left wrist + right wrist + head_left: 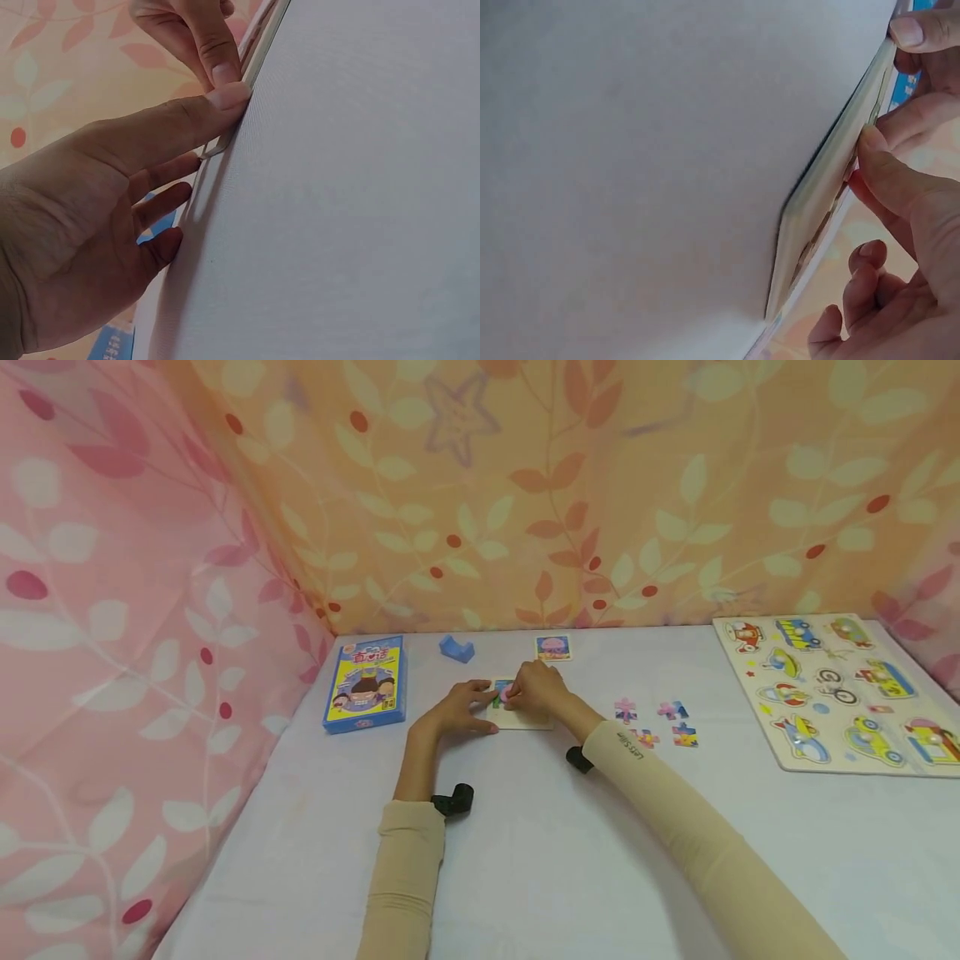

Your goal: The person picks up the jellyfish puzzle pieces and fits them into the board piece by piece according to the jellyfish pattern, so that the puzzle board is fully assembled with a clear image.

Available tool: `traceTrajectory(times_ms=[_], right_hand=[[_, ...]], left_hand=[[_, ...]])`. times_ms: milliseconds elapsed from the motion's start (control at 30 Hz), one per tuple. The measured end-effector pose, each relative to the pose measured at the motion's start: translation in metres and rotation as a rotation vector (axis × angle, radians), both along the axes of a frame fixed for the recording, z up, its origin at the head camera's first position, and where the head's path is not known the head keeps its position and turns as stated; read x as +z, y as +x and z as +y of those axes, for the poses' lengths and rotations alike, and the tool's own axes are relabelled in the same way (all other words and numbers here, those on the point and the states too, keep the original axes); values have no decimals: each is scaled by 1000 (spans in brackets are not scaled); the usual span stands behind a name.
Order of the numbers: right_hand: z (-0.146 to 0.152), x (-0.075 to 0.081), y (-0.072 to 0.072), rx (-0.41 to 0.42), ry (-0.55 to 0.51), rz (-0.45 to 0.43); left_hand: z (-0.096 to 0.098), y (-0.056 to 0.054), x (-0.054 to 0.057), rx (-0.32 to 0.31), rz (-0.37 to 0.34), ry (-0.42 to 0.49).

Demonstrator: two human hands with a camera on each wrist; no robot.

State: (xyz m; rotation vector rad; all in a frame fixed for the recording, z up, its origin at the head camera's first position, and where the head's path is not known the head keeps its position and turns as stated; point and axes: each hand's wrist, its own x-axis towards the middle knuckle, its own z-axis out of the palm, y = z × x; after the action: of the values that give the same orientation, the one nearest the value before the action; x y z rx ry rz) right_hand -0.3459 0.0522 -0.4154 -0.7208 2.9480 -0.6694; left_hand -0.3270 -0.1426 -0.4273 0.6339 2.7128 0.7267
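A small wooden puzzle board (525, 720) lies flat on the table, with colourful jigsaw pieces at its far left part. My left hand (459, 706) holds its left end, thumb at the near corner and index finger by the pieces. In the left wrist view the other fingers of the left hand (90, 225) spread beside the board. My right hand (538, 687) reaches over the board and pinches a pink jigsaw piece (505, 692) down against it. The right wrist view shows the right thumb and index finger (866, 191) at the board's top; the piece is mostly hidden there.
Several loose jigsaw pieces (685, 735) lie right of the board. Behind it is a jellyfish picture card (553, 648). A blue curved block (457, 649) and a blue-and-yellow box (366, 685) stand left. A large knob puzzle board (817, 760) lies far right. Patterned curtains (525, 527) enclose the table.
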Motion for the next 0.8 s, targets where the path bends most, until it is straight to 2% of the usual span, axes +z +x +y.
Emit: traceTrajectory(times_ms=[100,200,333,600,800], right_hand=[[4,-2,-2,-6,-82,-45],[14,-5,-6,22,-192,-108],[37,-3,-11,41,-252,-169],[108,19,-13,-53,-177,-215],[167,16,5,-78,-75,-255]], left_hand=[[-2,0,-1,-3,6,4],[-4,0,-3,2,5,4],[-4,-1,-4,6,2,8],[-3,-2,-4,48,-13,31],[-3,2,-3,43,-38,18]])
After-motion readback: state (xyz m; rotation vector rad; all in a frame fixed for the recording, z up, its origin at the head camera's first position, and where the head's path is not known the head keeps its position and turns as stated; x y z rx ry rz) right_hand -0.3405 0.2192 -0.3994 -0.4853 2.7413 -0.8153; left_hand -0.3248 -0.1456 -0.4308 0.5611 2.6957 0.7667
